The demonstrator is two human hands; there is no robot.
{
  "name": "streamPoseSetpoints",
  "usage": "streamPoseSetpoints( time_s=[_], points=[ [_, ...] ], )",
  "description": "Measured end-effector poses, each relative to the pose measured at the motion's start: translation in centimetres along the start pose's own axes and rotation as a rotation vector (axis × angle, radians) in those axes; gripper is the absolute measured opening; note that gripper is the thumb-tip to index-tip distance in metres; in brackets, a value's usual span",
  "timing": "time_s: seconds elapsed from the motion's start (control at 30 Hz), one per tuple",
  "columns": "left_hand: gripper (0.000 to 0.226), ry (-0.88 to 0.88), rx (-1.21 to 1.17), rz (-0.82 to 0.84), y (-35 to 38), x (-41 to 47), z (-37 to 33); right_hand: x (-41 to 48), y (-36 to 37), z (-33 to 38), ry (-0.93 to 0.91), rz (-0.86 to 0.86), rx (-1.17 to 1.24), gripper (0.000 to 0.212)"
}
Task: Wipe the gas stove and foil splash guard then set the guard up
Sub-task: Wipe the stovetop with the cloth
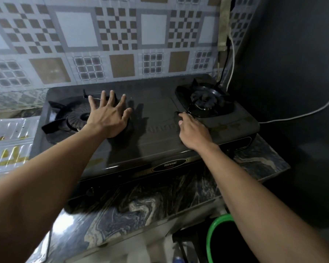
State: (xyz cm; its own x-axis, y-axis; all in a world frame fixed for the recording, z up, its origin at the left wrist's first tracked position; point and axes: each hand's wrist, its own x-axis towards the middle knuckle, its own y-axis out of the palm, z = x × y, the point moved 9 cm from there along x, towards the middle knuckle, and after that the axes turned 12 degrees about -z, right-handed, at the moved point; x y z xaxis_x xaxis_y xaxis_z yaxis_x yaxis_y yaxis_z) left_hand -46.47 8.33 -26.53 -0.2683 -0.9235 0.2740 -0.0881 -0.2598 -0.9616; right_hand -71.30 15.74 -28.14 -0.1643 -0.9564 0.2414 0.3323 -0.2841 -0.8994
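While left hand [107, 118] hovers splayed, empty, over gas stove [152, 118], my right hand [193, 130] pinches dark cloth [177, 115] mid-top; wiping underway I judge; foil splash guard [10, 143] lies flat leftward, not set up.

Dim, soft focus, wide-angle edge warp

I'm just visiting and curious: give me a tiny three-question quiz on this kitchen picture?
1. True or false: the left hand is spread open over the left burner.
2. What lies flat to the left of the gas stove: A pot, B foil splash guard, C kettle?
3. What colour is the bucket's rim?

Key: 1 true. 2 B. 3 green.
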Motion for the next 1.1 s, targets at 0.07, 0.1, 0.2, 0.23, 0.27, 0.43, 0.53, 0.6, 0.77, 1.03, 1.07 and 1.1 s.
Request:
streamPoseSetpoints(
  time_s=[0.07,0.1,0.2,0.23,0.27,0.43,0.53,0.6,0.77,1.03,1.07,1.1],
  points=[
    [0.071,0.051,-0.001,-0.026,-0.2,0.6,-2.5,-0.1,-0.1,-0.3,-0.028,0.014,0.0,0.044],
    [0.072,0.08,-0.019,-0.026,-0.1,0.9,-4.0,-0.2,-0.3,-0.5,-0.043,0.015,-0.002,0.044],
    [0.074,0.156,-0.106,0.027,0.8,1.8,-8.1,-0.6,-0.7,-1.3,-0.058,0.011,-0.004,0.044],
    [0.074,0.177,-0.135,0.059,1.2,1.9,-9.4,-0.7,-0.9,-1.9,-0.051,0.012,-0.004,0.044],
    [0.073,0.199,-0.15,0.086,1.5,2.0,-10.5,-0.8,-1.0,-2.5,-0.045,0.013,-0.007,0.045],
    [0.072,0.251,-0.124,0.124,1.7,2.7,-13.8,-1.2,-2.5,-6.0,0.004,-0.044,-0.057,0.044],
    [0.072,0.245,-0.119,0.141,1.7,3.0,-14.4,-1.2,-3.9,-8.1,0.053,-0.08,-0.097,0.042],
    [0.072,0.243,-0.122,0.14,1.7,3.3,-14.5,-1.1,-4.6,-9.6,0.092,-0.081,-0.099,0.043],
    [0.069,0.226,-0.19,0.184,2.0,3.8,-14.4,-0.5,-5.7,-12.9,0.164,-0.119,-0.097,0.043],
    [0.074,0.198,-0.192,0.182,2.4,4.0,-14.1,1.1,-7.0,-17.2,0.291,-0.139,-0.097,0.044],
    [0.074,0.196,-0.195,0.191,2.5,4.0,-14.1,1.3,-7.2,-17.5,0.305,-0.143,-0.095,0.044],
    [0.074,0.196,-0.198,0.198,2.5,4.0,-14.1,1.5,-7.3,-17.7,0.316,-0.149,-0.093,0.044]
  ],
)
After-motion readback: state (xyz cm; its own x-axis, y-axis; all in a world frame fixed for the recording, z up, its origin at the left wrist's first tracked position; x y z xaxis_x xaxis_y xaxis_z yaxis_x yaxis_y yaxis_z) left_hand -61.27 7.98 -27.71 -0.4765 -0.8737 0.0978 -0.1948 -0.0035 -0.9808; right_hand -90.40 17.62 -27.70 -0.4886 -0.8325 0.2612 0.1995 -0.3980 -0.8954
